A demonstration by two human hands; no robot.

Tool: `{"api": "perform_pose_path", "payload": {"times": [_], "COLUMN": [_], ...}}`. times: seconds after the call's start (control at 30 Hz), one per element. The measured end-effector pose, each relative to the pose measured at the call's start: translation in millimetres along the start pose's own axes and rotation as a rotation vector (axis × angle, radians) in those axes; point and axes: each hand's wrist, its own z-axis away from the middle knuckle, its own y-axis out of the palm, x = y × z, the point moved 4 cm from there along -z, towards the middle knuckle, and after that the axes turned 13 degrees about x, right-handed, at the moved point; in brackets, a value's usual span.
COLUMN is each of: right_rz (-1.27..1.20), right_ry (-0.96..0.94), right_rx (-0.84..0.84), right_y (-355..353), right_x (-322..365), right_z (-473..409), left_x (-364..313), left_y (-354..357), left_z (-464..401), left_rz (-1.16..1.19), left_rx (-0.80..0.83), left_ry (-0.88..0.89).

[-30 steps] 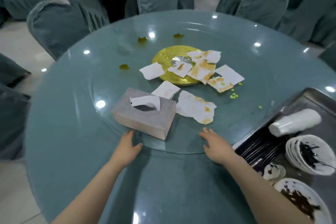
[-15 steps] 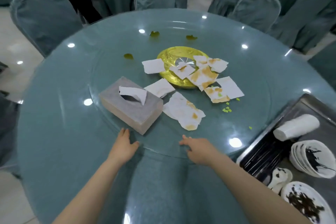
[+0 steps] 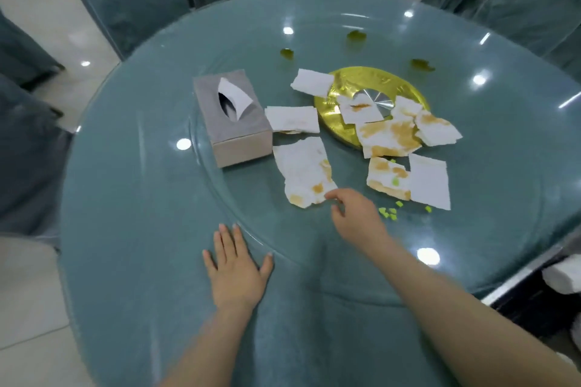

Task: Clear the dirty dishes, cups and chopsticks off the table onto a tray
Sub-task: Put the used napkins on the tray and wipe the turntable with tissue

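I see my left hand flat on the desk near its near edge, fingers spread, while my right hand reaches loosely curled to a stained napkin, holding nothing, the tray at the right edge.

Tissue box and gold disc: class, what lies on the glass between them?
In the head view, two white napkins lie between the tissue box and gold disc: one beside the box, another overlapping the disc's rim.

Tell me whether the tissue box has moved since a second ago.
Yes. The tissue box swung round the gold plate, from near the left hand to farther off.
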Motion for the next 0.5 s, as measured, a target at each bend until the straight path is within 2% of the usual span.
{"api": "perform_pose_path", "payload": {"times": [0.1, 0.3, 0.5], "right_rz": [0.099, 0.439, 0.445], "right_ry": [-0.061, -0.197, -0.291], "right_rx": [0.033, 0.222, 0.01], "right_y": [4, 34, 39], "right_x": [15, 42, 73], "right_z": [-29, -93, -121], "left_x": [3, 4, 8], "left_y": [1, 6, 6], "left_z": [-1, -10, -8], "left_rz": [0.016, 0.029, 0.037], "left_rx": [-0.095, -0.096, -0.117], "left_ry": [-0.01, -0.032, -0.056]}}
